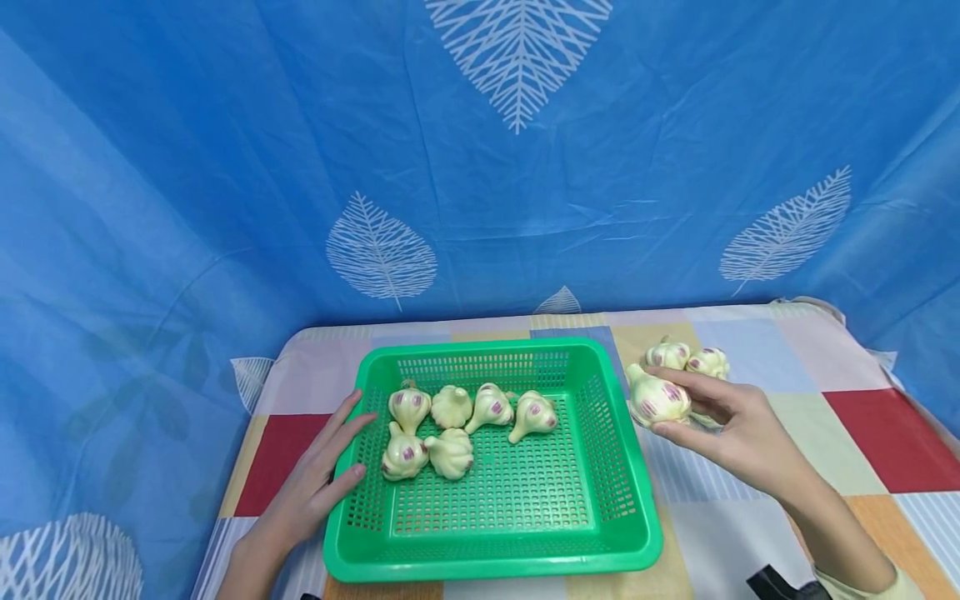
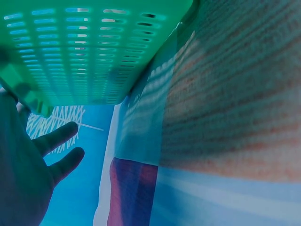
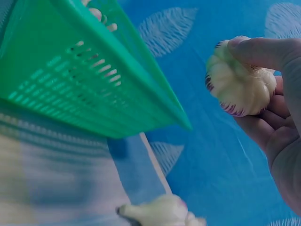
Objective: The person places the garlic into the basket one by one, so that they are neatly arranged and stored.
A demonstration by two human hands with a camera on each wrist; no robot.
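A green plastic basket stands on the table with several garlic bulbs grouped in its left and middle part. My right hand holds one garlic bulb between thumb and fingers, just outside the basket's right rim; the right wrist view shows this bulb raised off the cloth. Behind that hand, two more garlic bulbs lie on the table. At the basket's left rim is my left hand, its fingers spread and fairly straight. In the left wrist view the left hand is dark beside the basket wall.
A patchwork checked cloth covers the table. Blue fabric with white leaf prints hangs behind the table and at both sides. Near the right forearm is a black strap piece.
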